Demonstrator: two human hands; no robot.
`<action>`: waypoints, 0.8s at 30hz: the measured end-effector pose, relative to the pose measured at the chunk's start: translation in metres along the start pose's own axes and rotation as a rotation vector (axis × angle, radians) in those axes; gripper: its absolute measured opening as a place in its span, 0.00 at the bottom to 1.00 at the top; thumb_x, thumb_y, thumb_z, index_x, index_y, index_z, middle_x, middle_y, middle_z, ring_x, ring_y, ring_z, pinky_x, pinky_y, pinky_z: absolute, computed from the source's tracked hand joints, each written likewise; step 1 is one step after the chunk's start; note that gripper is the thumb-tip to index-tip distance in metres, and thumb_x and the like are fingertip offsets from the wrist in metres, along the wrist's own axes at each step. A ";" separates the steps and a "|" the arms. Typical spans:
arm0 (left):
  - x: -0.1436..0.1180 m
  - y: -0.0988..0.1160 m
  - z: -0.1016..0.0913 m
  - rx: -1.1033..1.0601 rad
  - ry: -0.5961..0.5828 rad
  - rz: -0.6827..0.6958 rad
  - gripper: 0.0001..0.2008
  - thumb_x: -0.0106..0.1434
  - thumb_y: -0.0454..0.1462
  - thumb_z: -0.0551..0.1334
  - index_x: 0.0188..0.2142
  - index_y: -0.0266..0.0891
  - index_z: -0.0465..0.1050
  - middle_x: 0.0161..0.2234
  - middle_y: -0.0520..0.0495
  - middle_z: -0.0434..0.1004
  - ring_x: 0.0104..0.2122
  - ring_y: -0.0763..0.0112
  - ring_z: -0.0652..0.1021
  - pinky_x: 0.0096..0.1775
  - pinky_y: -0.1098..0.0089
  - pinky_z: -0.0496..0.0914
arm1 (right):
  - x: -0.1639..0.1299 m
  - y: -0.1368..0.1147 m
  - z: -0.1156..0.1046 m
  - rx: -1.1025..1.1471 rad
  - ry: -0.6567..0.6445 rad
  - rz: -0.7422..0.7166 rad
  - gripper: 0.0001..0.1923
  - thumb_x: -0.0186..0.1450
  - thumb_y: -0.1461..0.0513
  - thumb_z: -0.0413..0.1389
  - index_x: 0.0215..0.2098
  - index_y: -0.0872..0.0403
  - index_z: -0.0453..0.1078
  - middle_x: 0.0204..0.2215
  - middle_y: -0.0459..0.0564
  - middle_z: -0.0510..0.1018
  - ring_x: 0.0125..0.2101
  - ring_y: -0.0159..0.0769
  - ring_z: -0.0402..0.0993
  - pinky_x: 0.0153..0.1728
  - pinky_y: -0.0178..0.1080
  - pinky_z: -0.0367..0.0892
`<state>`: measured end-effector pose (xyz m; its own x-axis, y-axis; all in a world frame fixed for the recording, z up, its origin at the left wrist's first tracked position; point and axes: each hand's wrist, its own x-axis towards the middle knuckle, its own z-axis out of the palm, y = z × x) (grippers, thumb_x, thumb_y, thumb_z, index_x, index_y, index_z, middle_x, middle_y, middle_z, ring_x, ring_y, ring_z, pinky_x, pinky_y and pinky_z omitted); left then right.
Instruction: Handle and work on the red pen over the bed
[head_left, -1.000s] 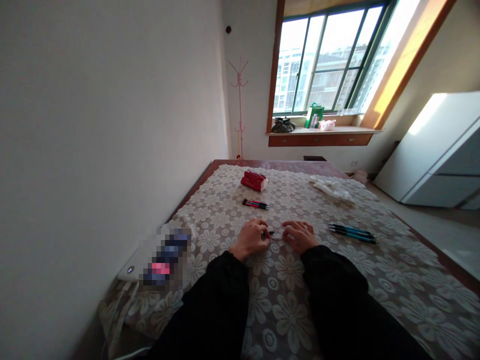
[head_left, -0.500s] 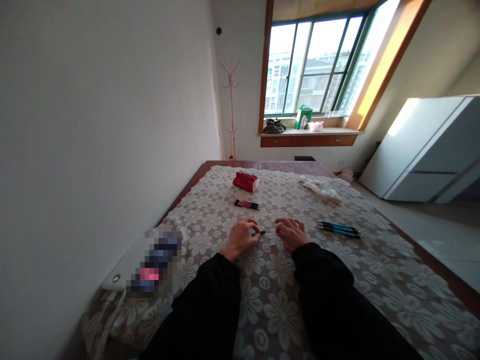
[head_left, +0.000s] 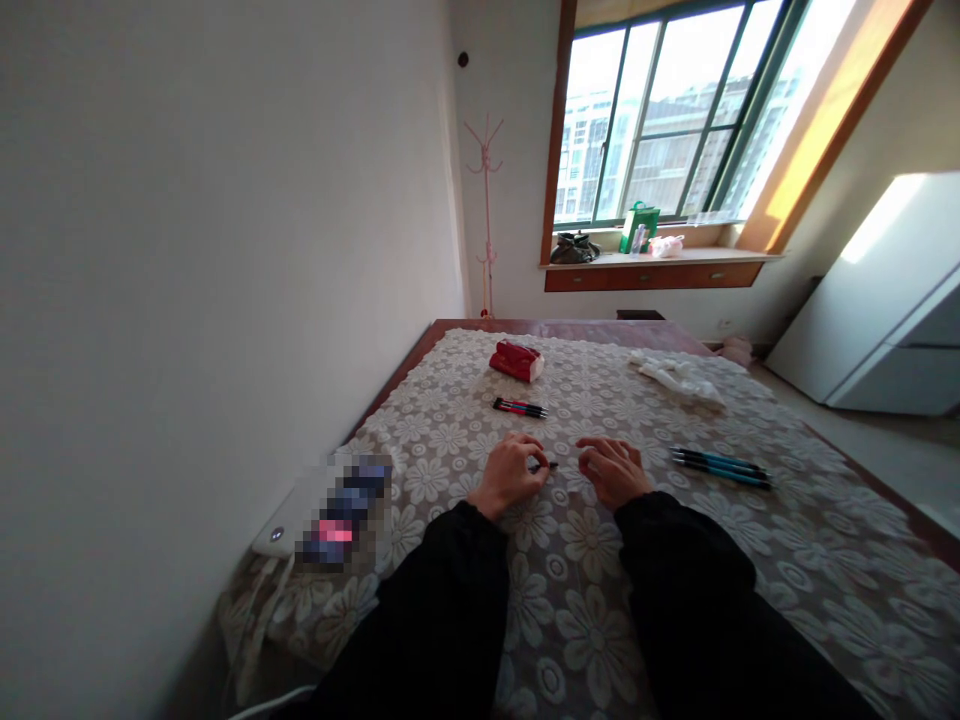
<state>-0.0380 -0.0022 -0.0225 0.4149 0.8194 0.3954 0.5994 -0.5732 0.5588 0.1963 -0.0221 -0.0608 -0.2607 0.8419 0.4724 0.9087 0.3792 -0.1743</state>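
Note:
My left hand (head_left: pixel 511 474) is closed in a pinch on a small dark pen-like piece (head_left: pixel 553 465), low over the flowered tablecloth (head_left: pixel 559 570). Only the piece's dark tip pokes out past the fingers; the rest is hidden. Facing it across a small gap, my right hand (head_left: pixel 613 472) has loosely bent fingers and no visible object in it. To its right lie several blue and black pens (head_left: pixel 720 468) side by side. Beyond my left hand is a small group of red, blue and black pens (head_left: pixel 520 408).
A red packet (head_left: pixel 516 361) lies at the far part of the table, with a crumpled white plastic bag (head_left: pixel 679 381) to its right. On the left, a white device (head_left: pixel 279 535) with cables sits by the wall (head_left: pixel 225 250), partly pixelated.
The whole view has swung slightly left, so things appear farther right. Both hands keep nearly the same pose, and the dark piece stays in my left hand.

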 end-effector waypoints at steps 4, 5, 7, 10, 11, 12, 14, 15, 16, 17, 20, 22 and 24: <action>0.000 0.001 0.000 0.000 0.017 -0.005 0.02 0.58 0.35 0.68 0.32 0.43 0.82 0.43 0.48 0.81 0.48 0.62 0.77 0.53 0.64 0.70 | 0.000 0.000 -0.002 -0.003 0.002 0.025 0.08 0.66 0.67 0.53 0.36 0.48 0.72 0.52 0.47 0.79 0.54 0.43 0.70 0.57 0.51 0.52; 0.000 0.001 0.000 0.000 0.010 0.006 0.03 0.58 0.35 0.68 0.32 0.43 0.82 0.43 0.48 0.81 0.48 0.62 0.77 0.53 0.64 0.70 | 0.000 -0.001 -0.002 -0.002 -0.002 0.019 0.08 0.66 0.67 0.53 0.36 0.47 0.72 0.52 0.47 0.79 0.54 0.43 0.71 0.56 0.51 0.52; 0.000 0.001 0.002 -0.004 -0.004 0.025 0.03 0.58 0.35 0.67 0.32 0.43 0.82 0.43 0.48 0.81 0.47 0.62 0.77 0.52 0.64 0.70 | 0.000 -0.003 -0.001 0.002 -0.006 0.000 0.08 0.66 0.67 0.54 0.36 0.47 0.72 0.52 0.47 0.79 0.54 0.43 0.71 0.56 0.51 0.53; 0.000 0.001 0.002 -0.011 -0.016 0.031 0.03 0.59 0.35 0.67 0.32 0.42 0.82 0.43 0.48 0.81 0.46 0.62 0.77 0.51 0.64 0.70 | 0.000 -0.005 0.002 0.011 0.003 -0.027 0.07 0.67 0.66 0.54 0.37 0.47 0.72 0.51 0.47 0.79 0.53 0.43 0.71 0.56 0.50 0.53; 0.000 0.001 0.002 -0.015 -0.020 0.037 0.03 0.59 0.35 0.67 0.32 0.42 0.82 0.43 0.48 0.81 0.46 0.63 0.77 0.51 0.64 0.70 | 0.001 -0.006 0.002 0.018 0.001 -0.038 0.07 0.67 0.65 0.55 0.37 0.47 0.72 0.51 0.47 0.80 0.53 0.43 0.71 0.56 0.50 0.53; 0.000 0.002 0.002 -0.021 -0.026 0.048 0.03 0.59 0.35 0.67 0.32 0.42 0.81 0.43 0.48 0.81 0.46 0.63 0.77 0.52 0.65 0.70 | 0.001 -0.006 0.002 0.027 -0.006 -0.048 0.06 0.67 0.65 0.55 0.37 0.47 0.72 0.50 0.47 0.80 0.52 0.43 0.71 0.55 0.49 0.53; 0.000 0.004 0.002 -0.039 -0.039 0.082 0.03 0.59 0.34 0.67 0.33 0.42 0.81 0.42 0.49 0.81 0.46 0.64 0.77 0.52 0.65 0.69 | 0.003 -0.007 0.000 0.048 -0.035 -0.066 0.05 0.68 0.64 0.55 0.37 0.47 0.72 0.47 0.48 0.80 0.50 0.43 0.72 0.52 0.47 0.55; 0.000 0.005 0.002 -0.045 -0.044 0.100 0.03 0.60 0.34 0.67 0.33 0.42 0.81 0.42 0.49 0.81 0.46 0.64 0.77 0.52 0.65 0.69 | 0.003 -0.008 -0.001 0.060 -0.051 -0.073 0.05 0.69 0.63 0.55 0.37 0.48 0.72 0.44 0.49 0.81 0.48 0.42 0.72 0.51 0.46 0.56; 0.000 0.006 0.002 -0.047 -0.050 0.114 0.04 0.60 0.33 0.66 0.34 0.42 0.80 0.41 0.48 0.81 0.45 0.64 0.77 0.52 0.66 0.69 | 0.004 -0.010 -0.002 0.071 -0.064 -0.079 0.05 0.70 0.63 0.54 0.37 0.48 0.72 0.42 0.49 0.80 0.46 0.42 0.72 0.49 0.45 0.57; 0.000 0.006 0.002 -0.044 -0.058 0.123 0.04 0.61 0.33 0.66 0.35 0.41 0.80 0.41 0.48 0.81 0.45 0.64 0.77 0.51 0.66 0.69 | 0.005 -0.011 -0.003 0.081 -0.074 -0.083 0.05 0.70 0.63 0.54 0.38 0.49 0.72 0.40 0.49 0.80 0.45 0.41 0.72 0.48 0.44 0.57; 0.000 0.007 0.004 -0.030 -0.104 0.131 0.04 0.64 0.34 0.65 0.36 0.42 0.80 0.37 0.49 0.82 0.42 0.65 0.77 0.49 0.67 0.69 | 0.007 -0.014 -0.005 0.108 -0.083 -0.090 0.07 0.71 0.63 0.52 0.37 0.50 0.71 0.37 0.50 0.79 0.42 0.40 0.72 0.45 0.41 0.58; 0.000 0.007 0.005 -0.038 -0.125 0.125 0.04 0.65 0.34 0.65 0.38 0.42 0.80 0.37 0.50 0.82 0.41 0.65 0.77 0.48 0.67 0.69 | 0.007 -0.016 -0.005 0.126 -0.071 -0.079 0.07 0.71 0.63 0.52 0.37 0.50 0.72 0.36 0.49 0.78 0.42 0.39 0.72 0.44 0.40 0.58; 0.000 0.006 0.005 -0.047 -0.125 0.121 0.06 0.66 0.35 0.65 0.42 0.43 0.80 0.39 0.51 0.83 0.42 0.65 0.77 0.49 0.67 0.68 | 0.007 -0.018 -0.004 0.148 -0.054 -0.062 0.07 0.71 0.64 0.53 0.37 0.50 0.72 0.36 0.49 0.78 0.41 0.39 0.73 0.43 0.40 0.58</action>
<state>-0.0314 -0.0058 -0.0231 0.5652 0.7373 0.3700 0.5084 -0.6645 0.5477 0.1798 -0.0242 -0.0505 -0.3361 0.8329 0.4396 0.8331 0.4806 -0.2736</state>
